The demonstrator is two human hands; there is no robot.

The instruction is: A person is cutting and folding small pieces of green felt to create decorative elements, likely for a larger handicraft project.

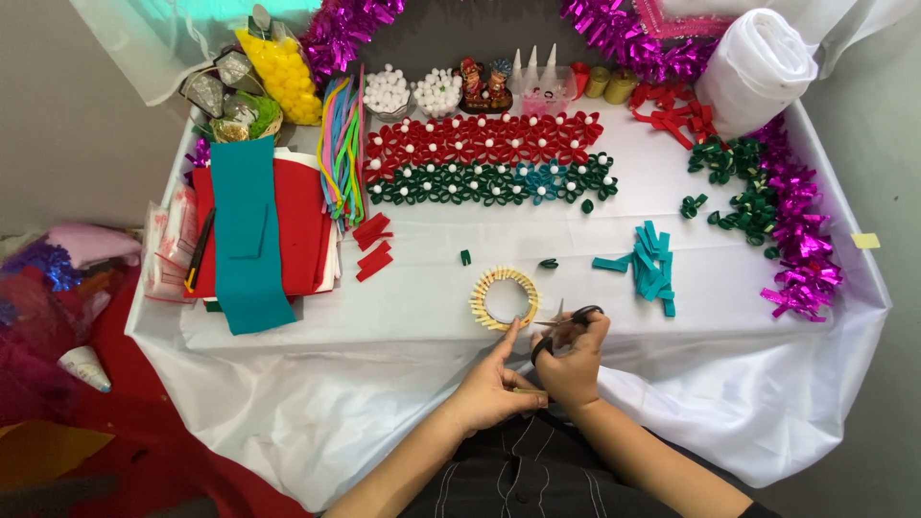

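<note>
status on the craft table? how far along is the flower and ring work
Done: rows of red flowers and green flowers lie finished with white centres. A pale stick ring looks assembled. In hand: the right hand holds scissors at the ring's edge, while the left hand pinches a small piece I can't identify. Left: loose teal strips and green loops unused.

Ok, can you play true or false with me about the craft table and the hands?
1. The right hand holds black-handled scissors. True.
2. The pale ring lies behind the hands. True.
3. The teal felt strips sit left of the ring. False: they lie to its right.
4. The red flowers sit nearer the person than the green flowers. False: red is the farther row.
5. The left hand holds a glue bottle. False: it grips a small strip-like piece, hard to make out.
</note>
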